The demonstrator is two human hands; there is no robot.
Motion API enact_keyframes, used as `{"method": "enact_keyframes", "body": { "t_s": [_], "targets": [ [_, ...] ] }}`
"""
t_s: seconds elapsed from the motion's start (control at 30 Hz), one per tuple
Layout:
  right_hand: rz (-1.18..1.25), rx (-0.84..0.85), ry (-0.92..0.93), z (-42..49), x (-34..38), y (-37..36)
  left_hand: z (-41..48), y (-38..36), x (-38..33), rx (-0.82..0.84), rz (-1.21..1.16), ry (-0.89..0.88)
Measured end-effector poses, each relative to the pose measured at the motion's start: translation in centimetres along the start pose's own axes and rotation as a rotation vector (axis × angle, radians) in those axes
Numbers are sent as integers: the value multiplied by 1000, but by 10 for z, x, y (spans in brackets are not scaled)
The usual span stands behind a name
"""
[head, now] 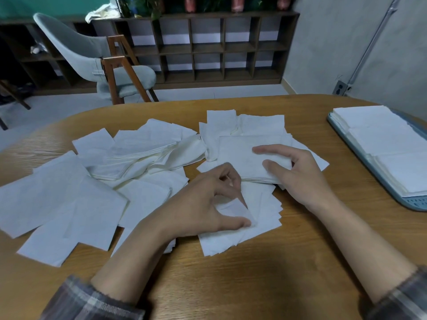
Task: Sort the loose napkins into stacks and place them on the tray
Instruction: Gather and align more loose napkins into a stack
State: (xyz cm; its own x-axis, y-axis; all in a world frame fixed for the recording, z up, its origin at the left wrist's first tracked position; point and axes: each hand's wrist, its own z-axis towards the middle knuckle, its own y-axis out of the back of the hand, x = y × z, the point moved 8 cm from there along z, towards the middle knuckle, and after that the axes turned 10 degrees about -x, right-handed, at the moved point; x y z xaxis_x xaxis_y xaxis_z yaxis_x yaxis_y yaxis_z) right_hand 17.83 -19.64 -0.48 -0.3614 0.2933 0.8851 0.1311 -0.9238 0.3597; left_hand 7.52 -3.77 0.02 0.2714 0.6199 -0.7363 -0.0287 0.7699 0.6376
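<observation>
Sorting stands partway: tray (pixel 413 202) already carries finished stacks (pixel 379 135); many loose napkins (pixel 138 155) remain spread on the table (pixel 242 285) well left of the tray; right hand (pixel 300 179) grips a small stack (pixel 242 158) nearer the tray; left hand (pixel 201 204) pinches a single napkin (pixel 231 210); route to the tray looks unobstructed.

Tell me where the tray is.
In the head view, the tray sits at the right edge of the table, holding stacked napkins, right of the right hand.

R hand (pixel 298 172) gripping napkin stack (pixel 240 158), L hand (pixel 203 204) pinching loose napkin (pixel 233 211), sorted stacks (pixel 381 135) on tray (pixel 416 202)
</observation>
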Motion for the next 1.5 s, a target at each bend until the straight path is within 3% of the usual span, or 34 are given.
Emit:
{"method": "enact_keyframes", "body": {
  "t_s": [0.23,0.53,0.7,0.8,1.0,1.33,1.5],
  "targets": [
    [111,6,-12,-1,6,4,1,33,-13,-220,-353,-10],
    [328,268,-53,-10,9,-19,3,33,5,-314,-872,188],
    [337,229,-91,-12,9,-18,0,42,19,-541,-616,271],
    [253,123,-91,-7,6,-10,1,46,24,-547,-507,279],
    [180,102,-86,-7,6,-8,3,55,28,-507,-286,250],
    [240,79,-111,-6,6,-5,1,58,31,-542,-241,220],
    [264,197,-111,-7,8,-12,1,61,20,-439,-426,164]
  ]
}}
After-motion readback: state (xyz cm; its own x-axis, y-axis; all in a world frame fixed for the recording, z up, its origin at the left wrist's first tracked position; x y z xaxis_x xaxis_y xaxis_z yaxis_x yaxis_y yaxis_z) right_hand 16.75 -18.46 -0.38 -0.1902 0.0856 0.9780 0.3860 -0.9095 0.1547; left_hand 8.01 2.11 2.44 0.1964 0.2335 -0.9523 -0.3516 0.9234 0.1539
